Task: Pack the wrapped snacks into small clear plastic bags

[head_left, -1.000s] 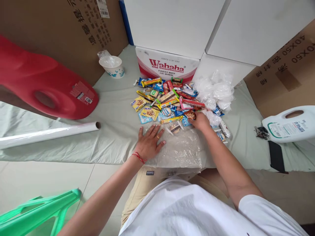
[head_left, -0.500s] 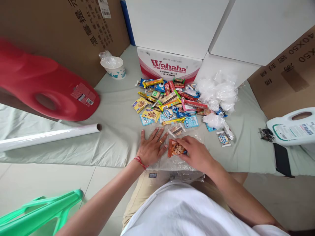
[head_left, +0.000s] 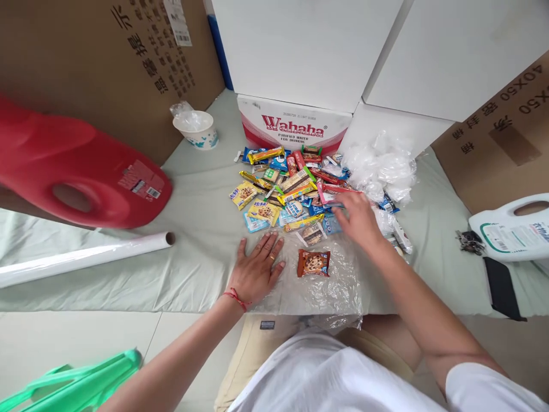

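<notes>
My left hand point(head_left: 256, 268) lies flat, fingers spread, at the left side of a sheet of clear plastic film point(head_left: 343, 283). On that film rests a brown-wrapped cookie packet point(head_left: 314, 263), with no hand touching it. Over the right front of a heap of wrapped snacks point(head_left: 295, 183) reaches my right hand point(head_left: 359, 220), its thumb apart from the forefinger. Nothing shows in its grasp; its other fingers are partly hidden. Near its fingertips are a pink-and-red snack bar point(head_left: 329, 194) and a light blue packet point(head_left: 331, 224).
Crumpled clear plastic point(head_left: 380, 163) lies right of the heap, before a Wahaha box point(head_left: 295, 123). At left are a red jug point(head_left: 86, 171), a film roll point(head_left: 86, 257) and a paper cup point(head_left: 199, 134). A white jug point(head_left: 514, 229) and black phone point(head_left: 502, 286) lie right.
My right hand has let go of the brown cookie packet, leaving it on the film, and moved forward to the heap. My left hand has shifted slightly left.
</notes>
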`<action>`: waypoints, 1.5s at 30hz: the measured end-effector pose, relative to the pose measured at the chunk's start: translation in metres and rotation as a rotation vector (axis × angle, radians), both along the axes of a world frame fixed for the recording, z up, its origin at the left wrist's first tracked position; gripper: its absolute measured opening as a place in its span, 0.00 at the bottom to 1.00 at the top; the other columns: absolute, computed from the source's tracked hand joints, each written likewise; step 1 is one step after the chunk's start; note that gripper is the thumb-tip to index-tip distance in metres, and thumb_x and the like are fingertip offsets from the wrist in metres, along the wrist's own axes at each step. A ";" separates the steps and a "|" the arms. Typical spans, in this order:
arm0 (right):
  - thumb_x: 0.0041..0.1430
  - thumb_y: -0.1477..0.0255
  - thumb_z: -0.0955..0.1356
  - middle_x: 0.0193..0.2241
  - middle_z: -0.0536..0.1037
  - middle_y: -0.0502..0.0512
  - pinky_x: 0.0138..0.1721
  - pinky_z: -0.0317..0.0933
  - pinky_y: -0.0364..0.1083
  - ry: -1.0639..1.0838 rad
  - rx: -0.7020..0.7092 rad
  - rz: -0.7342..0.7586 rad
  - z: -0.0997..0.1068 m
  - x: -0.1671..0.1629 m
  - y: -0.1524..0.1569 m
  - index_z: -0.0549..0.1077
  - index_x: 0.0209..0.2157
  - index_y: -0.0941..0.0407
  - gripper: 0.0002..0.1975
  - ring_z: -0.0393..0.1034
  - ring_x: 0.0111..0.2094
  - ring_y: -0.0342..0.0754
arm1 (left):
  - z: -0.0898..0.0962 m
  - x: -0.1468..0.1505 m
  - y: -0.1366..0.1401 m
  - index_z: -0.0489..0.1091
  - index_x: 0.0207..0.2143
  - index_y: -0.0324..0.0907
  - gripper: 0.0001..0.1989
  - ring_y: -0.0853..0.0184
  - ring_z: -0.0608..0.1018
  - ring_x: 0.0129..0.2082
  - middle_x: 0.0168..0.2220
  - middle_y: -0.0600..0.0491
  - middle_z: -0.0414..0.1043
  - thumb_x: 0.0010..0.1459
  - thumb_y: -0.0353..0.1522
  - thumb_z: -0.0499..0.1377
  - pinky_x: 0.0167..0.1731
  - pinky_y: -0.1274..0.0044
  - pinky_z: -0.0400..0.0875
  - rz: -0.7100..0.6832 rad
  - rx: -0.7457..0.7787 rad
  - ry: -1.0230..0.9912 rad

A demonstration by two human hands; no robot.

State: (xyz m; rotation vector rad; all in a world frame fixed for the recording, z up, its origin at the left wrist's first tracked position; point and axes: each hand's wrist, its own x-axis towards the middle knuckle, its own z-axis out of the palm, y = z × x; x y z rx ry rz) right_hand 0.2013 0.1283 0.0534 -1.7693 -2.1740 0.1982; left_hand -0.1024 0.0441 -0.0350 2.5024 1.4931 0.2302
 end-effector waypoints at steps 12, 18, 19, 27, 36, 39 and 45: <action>0.68 0.72 0.61 0.59 0.74 0.66 0.61 0.62 0.52 0.099 -0.034 -0.033 -0.028 -0.005 0.032 0.73 0.59 0.60 0.22 0.69 0.59 0.56 | -0.004 -0.002 0.001 0.54 0.74 0.51 0.30 0.50 0.60 0.73 0.74 0.45 0.51 0.72 0.43 0.45 0.70 0.42 0.35 0.014 0.009 -0.015; 0.67 0.50 0.63 0.49 0.81 0.75 0.50 0.67 0.56 -0.222 -0.343 -0.433 -0.003 0.044 0.073 0.75 0.56 0.63 0.32 0.76 0.51 0.66 | -0.001 0.000 0.001 0.54 0.73 0.50 0.30 0.50 0.60 0.73 0.74 0.45 0.51 0.72 0.43 0.44 0.70 0.43 0.35 0.018 0.000 -0.011; 0.65 0.46 0.63 0.50 0.80 0.77 0.49 0.67 0.56 -0.246 -0.367 -0.455 -0.005 0.042 0.079 0.75 0.55 0.64 0.36 0.76 0.52 0.67 | 0.000 0.000 0.001 0.54 0.73 0.50 0.30 0.51 0.60 0.73 0.74 0.46 0.51 0.72 0.43 0.44 0.70 0.43 0.35 0.021 -0.002 -0.009; 0.60 0.59 0.72 0.51 0.80 0.67 0.49 0.66 0.52 -0.126 -0.177 -0.363 0.009 0.030 0.048 0.71 0.61 0.58 0.31 0.75 0.51 0.62 | 0.001 0.003 0.000 0.53 0.74 0.52 0.30 0.51 0.59 0.73 0.75 0.47 0.51 0.72 0.44 0.44 0.71 0.45 0.37 0.041 -0.020 -0.003; 0.61 0.68 0.75 0.57 0.74 0.61 0.53 0.65 0.53 -0.049 -0.330 0.395 0.008 -0.021 -0.075 0.68 0.65 0.51 0.32 0.70 0.56 0.60 | 0.000 0.003 0.000 0.52 0.74 0.50 0.31 0.50 0.59 0.74 0.75 0.46 0.50 0.72 0.44 0.43 0.70 0.43 0.36 0.036 -0.014 0.018; 0.60 0.64 0.76 0.56 0.75 0.66 0.50 0.65 0.53 -0.206 -0.386 0.402 -0.009 -0.042 -0.080 0.66 0.66 0.56 0.36 0.69 0.55 0.63 | 0.000 0.004 0.000 0.52 0.74 0.49 0.31 0.50 0.59 0.74 0.75 0.46 0.49 0.72 0.44 0.43 0.70 0.43 0.37 0.034 -0.010 0.025; 0.60 0.70 0.74 0.48 0.79 0.66 0.50 0.62 0.54 -0.354 -0.335 0.471 -0.008 -0.053 -0.072 0.75 0.53 0.60 0.20 0.69 0.52 0.64 | 0.001 0.004 -0.001 0.53 0.74 0.47 0.31 0.51 0.58 0.74 0.75 0.46 0.49 0.72 0.45 0.42 0.70 0.42 0.36 0.042 -0.019 0.012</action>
